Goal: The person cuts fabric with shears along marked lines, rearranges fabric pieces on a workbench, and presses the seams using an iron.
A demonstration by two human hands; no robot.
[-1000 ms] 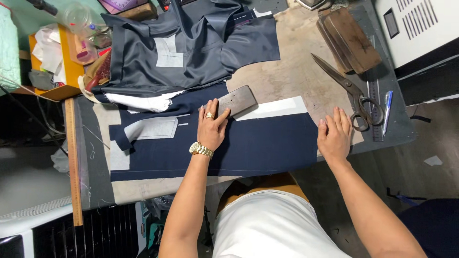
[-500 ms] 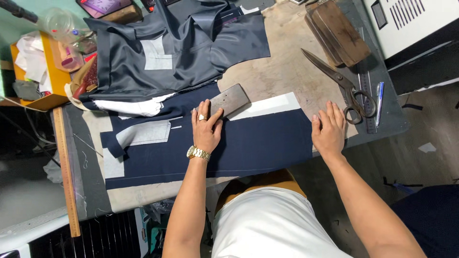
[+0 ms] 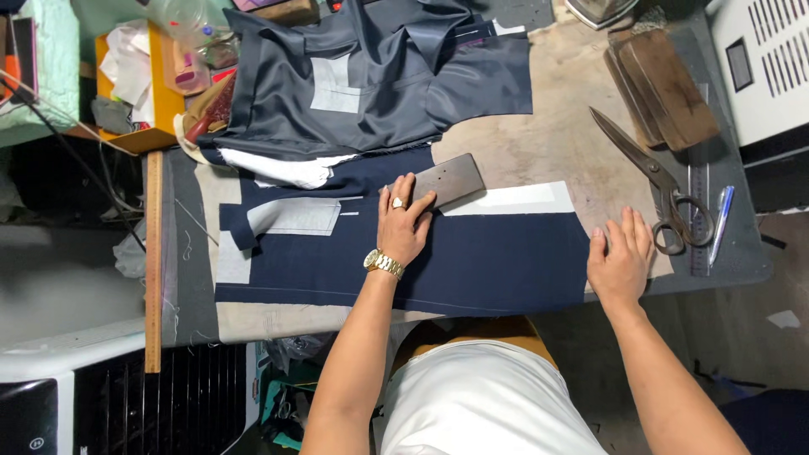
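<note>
Two hands lie flat on the navy cloth (image 3: 472,261) spread across the counter (image 3: 548,143): left hand (image 3: 404,221) with fingers together touching a dark block (image 3: 448,179), right hand (image 3: 621,261) with fingers spread at the cloth's end near the scissors (image 3: 653,181)

- The work surface (image 3: 548,143) has a worn beige cover, stained, with a grey edge at the right.
- A long wooden ruler (image 3: 152,261) lies along its left edge.
- A yellow tray (image 3: 164,105) of odds and ends sits at upper left.
- A white machine (image 3: 758,76) with vents stands at the right.
- The floor (image 3: 742,337) is dark grey concrete.
</note>
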